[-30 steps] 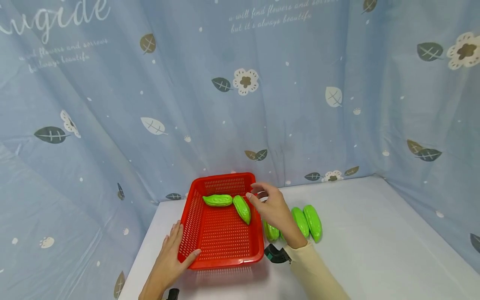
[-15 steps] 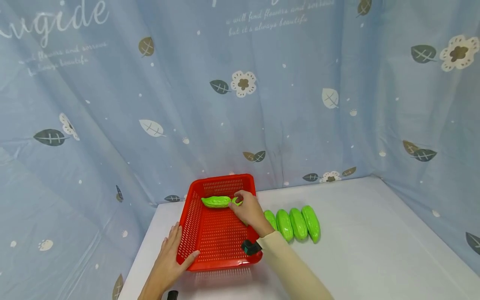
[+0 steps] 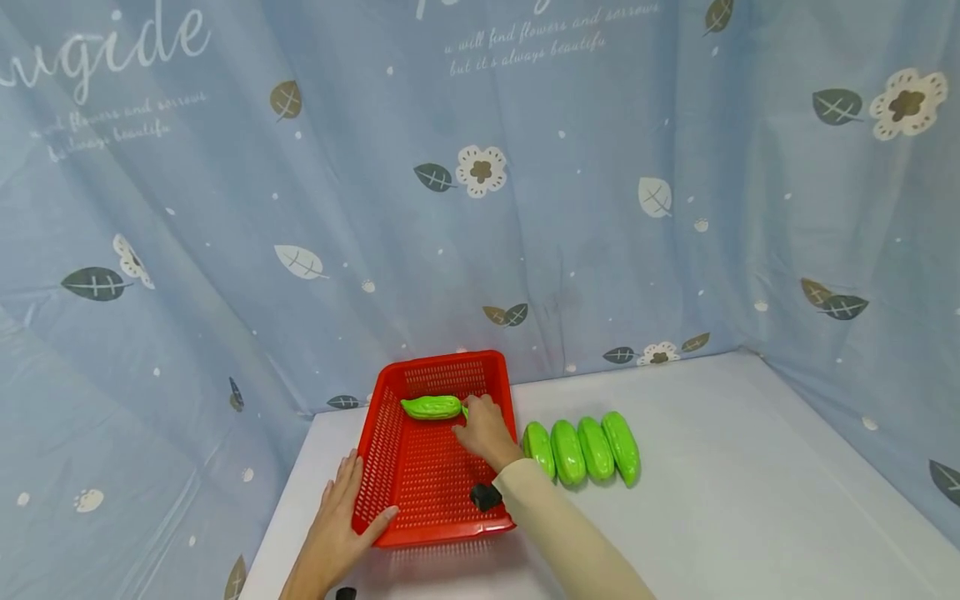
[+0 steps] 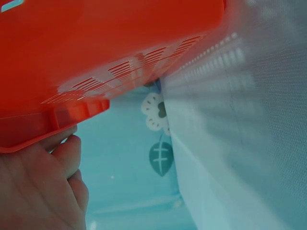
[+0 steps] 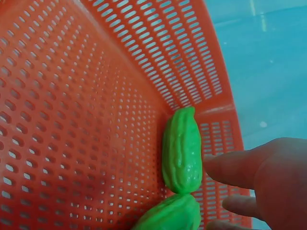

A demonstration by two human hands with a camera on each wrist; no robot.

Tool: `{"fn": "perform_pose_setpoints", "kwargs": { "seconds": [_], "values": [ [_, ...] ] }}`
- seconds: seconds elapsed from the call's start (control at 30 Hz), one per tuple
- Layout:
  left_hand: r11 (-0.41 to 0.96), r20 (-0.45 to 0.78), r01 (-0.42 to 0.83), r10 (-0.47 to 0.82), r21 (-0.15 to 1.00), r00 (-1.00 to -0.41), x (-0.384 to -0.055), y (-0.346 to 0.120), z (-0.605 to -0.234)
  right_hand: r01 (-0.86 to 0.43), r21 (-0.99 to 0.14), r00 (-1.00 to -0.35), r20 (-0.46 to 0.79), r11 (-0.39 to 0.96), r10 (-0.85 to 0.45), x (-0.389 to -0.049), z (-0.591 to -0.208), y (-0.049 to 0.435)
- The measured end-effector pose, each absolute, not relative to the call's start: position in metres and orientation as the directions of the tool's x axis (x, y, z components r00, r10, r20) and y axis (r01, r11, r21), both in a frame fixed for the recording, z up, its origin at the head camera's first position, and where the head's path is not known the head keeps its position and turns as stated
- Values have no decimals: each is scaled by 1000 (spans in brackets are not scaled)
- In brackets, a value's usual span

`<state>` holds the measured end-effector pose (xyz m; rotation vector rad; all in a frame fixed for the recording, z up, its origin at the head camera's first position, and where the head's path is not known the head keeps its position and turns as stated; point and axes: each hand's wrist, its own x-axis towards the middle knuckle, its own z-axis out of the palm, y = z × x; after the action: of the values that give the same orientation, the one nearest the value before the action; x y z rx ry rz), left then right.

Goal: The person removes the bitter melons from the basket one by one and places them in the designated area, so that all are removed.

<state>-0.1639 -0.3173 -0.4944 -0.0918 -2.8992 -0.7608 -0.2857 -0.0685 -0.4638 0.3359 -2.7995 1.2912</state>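
Note:
A red perforated plastic basket point(image 3: 442, 537) stands on the white table. My left hand point(image 3: 341, 517) rests against its near left side, fingers straight along the outside and thumb over the corner. In the left wrist view fingers point(image 4: 69, 155) lie just below the rim. Inside the basket, a green ridged bitter melon point(image 3: 431, 407) lies across the back. A second bitter melon point(image 5: 172, 213) lies end to end with it, mostly hidden under my right hand point(image 3: 483, 433) in the head view. The right fingers are extended and spread close to both melons, with a gap showing beside the second.
Several more bitter melons point(image 3: 570, 452) lie side by side on the white table point(image 3: 735, 475), right of the basket. A blue printed curtain point(image 3: 570, 250) hangs close behind the basket and along both sides.
My right hand has moved left from above the basket's right rim, down into the basket over the second melon. The left hand has stayed on the basket; the view has shifted slightly.

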Motion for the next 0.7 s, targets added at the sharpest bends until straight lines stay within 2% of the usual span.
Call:
{"fn": "perform_pose_setpoints", "kwargs": {
  "seconds": [0.27,0.57,0.7],
  "values": [
    [865,178,112,27,488,-984,-163,-319,-496,-143,-716,-987,53,683,-151,-293,-471,-75],
    [873,153,84,11,480,-988,-163,-317,-496,-105,-495,-992,-11,863,-127,-303,-477,-86],
    [871,160,91,14,483,-987,-162,-316,-496,-112,-405,-992,-2,907,-123,-305,-478,-87]
  ]
}}
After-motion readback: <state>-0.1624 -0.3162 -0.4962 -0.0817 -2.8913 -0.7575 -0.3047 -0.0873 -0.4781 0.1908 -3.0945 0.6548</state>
